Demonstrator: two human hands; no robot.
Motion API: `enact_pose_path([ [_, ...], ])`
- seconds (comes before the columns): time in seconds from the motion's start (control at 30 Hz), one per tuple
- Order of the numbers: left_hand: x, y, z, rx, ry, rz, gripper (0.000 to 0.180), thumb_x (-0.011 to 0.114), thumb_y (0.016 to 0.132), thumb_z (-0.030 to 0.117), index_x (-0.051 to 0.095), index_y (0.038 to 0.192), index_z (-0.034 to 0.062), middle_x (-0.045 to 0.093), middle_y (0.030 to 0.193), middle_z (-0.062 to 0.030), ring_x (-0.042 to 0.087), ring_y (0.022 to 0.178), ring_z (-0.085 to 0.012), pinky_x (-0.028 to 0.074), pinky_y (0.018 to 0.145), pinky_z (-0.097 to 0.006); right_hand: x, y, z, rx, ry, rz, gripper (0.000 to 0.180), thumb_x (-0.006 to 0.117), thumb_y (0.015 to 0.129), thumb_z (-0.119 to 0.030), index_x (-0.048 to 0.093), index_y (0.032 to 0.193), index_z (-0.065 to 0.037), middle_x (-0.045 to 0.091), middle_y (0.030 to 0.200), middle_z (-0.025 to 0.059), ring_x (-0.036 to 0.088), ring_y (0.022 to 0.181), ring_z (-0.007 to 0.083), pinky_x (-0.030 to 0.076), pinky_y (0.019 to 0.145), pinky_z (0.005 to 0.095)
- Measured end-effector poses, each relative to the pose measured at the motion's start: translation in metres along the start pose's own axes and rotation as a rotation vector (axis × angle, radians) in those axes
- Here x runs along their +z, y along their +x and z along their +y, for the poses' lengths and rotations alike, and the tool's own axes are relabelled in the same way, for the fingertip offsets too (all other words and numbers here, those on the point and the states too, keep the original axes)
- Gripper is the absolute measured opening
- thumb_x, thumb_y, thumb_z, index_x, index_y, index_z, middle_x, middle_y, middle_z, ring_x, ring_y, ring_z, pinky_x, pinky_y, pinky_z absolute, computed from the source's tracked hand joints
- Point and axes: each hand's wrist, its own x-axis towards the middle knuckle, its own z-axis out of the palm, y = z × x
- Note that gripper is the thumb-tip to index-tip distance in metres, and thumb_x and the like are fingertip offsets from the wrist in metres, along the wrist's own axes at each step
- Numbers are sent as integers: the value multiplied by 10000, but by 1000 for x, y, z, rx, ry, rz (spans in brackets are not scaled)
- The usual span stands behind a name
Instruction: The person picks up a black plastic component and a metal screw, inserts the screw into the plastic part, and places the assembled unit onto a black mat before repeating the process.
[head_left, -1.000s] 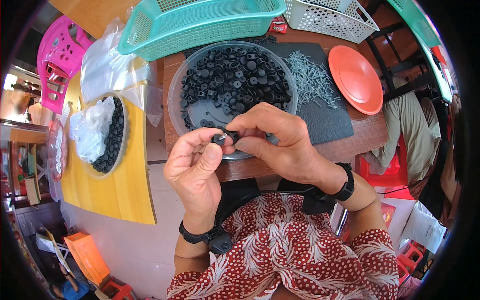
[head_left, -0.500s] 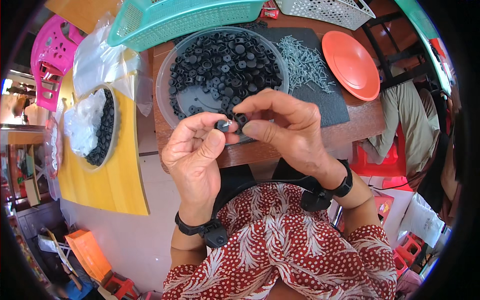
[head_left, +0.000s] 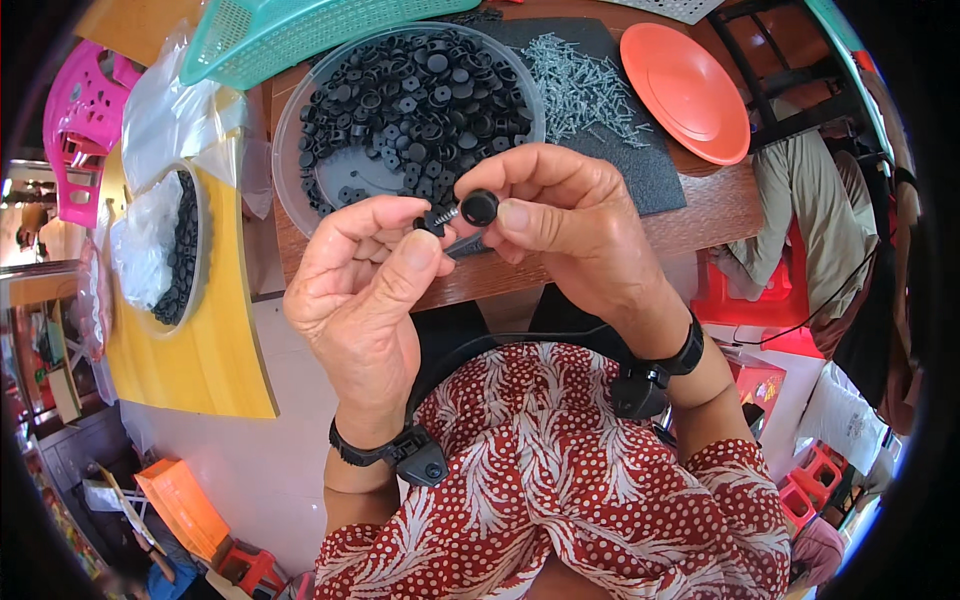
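Above the near edge of the brown table, my left hand [head_left: 362,285] pinches a small black plastic piece [head_left: 431,223] between thumb and index finger. A metal screw [head_left: 447,215] sticks out of that piece toward the right. My right hand [head_left: 575,220] grips a round black plastic cap [head_left: 481,208] between thumb and fingers, its dark round face turned up. The screw's tip is close beside the cap; whether they touch I cannot tell. Just beyond both hands stands a clear round tub [head_left: 284,185] holding many similar black parts [head_left: 430,95].
Loose screws [head_left: 580,85] lie on a black mat [head_left: 655,190], beside an orange-red plastic plate [head_left: 690,95]. A green basket [head_left: 300,40] stands at the back left. On a yellow board [head_left: 235,350] sits another tub of black parts. Someone in light trousers [head_left: 815,220] sits at right.
The round cap in my right hand has turned face up, and more of the screw's shaft shows between the hands. My whole view has shifted slightly, moving the table items up and left.
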Motion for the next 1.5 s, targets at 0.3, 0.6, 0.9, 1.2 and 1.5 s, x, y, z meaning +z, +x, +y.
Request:
enact_pose_path([
  [0.3, 2, -6, 2, 54, 139, -11, 233, 675, 777, 11, 578, 976, -62, 622, 847, -93, 592, 693, -119, 487, 628, -206, 5, -3, -2, 22, 38, -17, 212, 597, 831, -27, 624, 1039, 1, 642, 872, 47, 581, 764, 73, 476, 696, 204],
  [0.6, 4, -6, 4, 83, 201, 9, 206, 699, 772, 0, 607, 950, -49, 618, 782, -49, 556, 637, -63, 470, 546, -178, 9, -3, -1, 40, -30, 30, 201, 591, 829, 0, 636, 1025, -14, 630, 836, 23, 570, 754, 64, 486, 708, 212],
  [0.9, 3, -6, 0, 97, 265, 27, 191, 710, 764, 1, 621, 928, -38, 607, 780, -16, 533, 670, -40, 434, 571, -155, 5, -1, 4, -20, -119, 17, 193, 591, 825, 7, 642, 1011, -11, 632, 845, 9, 558, 754, 55, 467, 683, 196],
  [1.2, 2, -5, -5, 111, 268, 7, 195, 710, 766, 4, 617, 933, -34, 607, 782, -11, 531, 680, -44, 440, 599, -167, 6, -1, 5, -39, -148, 33, 193, 593, 820, 7, 645, 1005, -4, 630, 851, 4, 545, 764, 58, 456, 696, 199],
  [1.5, 3, -4, -3, 89, 257, 18, 197, 712, 763, 2, 617, 931, -35, 608, 789, -12, 530, 684, -44, 441, 601, -167, 7, 0, 5, -16, -110, 47, 193, 595, 817, 0, 656, 1000, -12, 628, 837, 1, 540, 744, 57, 447, 670, 196],
])
